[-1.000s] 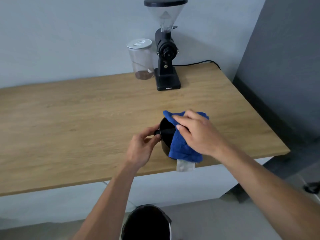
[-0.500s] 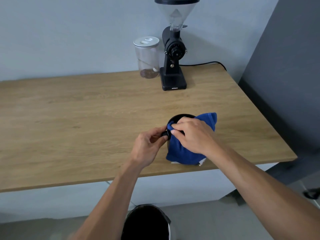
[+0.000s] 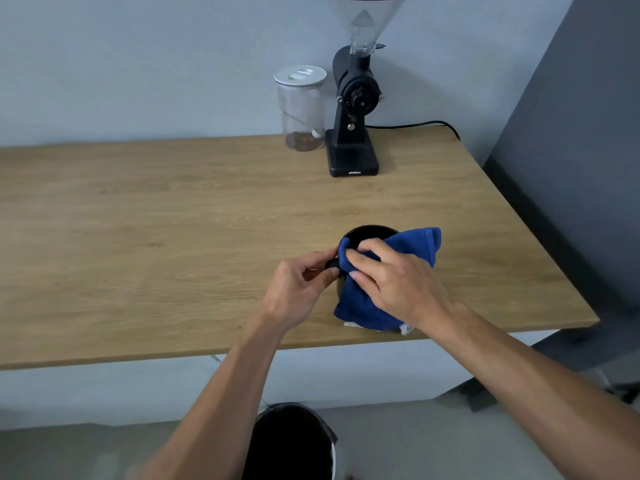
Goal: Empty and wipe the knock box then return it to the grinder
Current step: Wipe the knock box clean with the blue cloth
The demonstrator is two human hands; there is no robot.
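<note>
The black knock box (image 3: 369,233) stands upright near the front edge of the wooden table (image 3: 173,230). My left hand (image 3: 298,289) pinches its small black handle on the left side. My right hand (image 3: 398,280) presses a blue cloth (image 3: 419,244) over the box's near rim and front wall; the cloth hides most of the box. Only the far rim and dark inside show. The black grinder (image 3: 353,133) with a clear hopper stands at the back of the table, apart from the box.
A clear jar (image 3: 303,109) with a white lid stands left of the grinder. The grinder's black cable (image 3: 415,125) runs along the wall to the right. A black bin (image 3: 294,441) sits on the floor below the table edge. A dark grey wall (image 3: 571,133) borders the right side.
The knock box went from tilted toward me to standing upright on the table. My right hand shifted the cloth from inside the opening to the near rim and front. The view moved closer.
</note>
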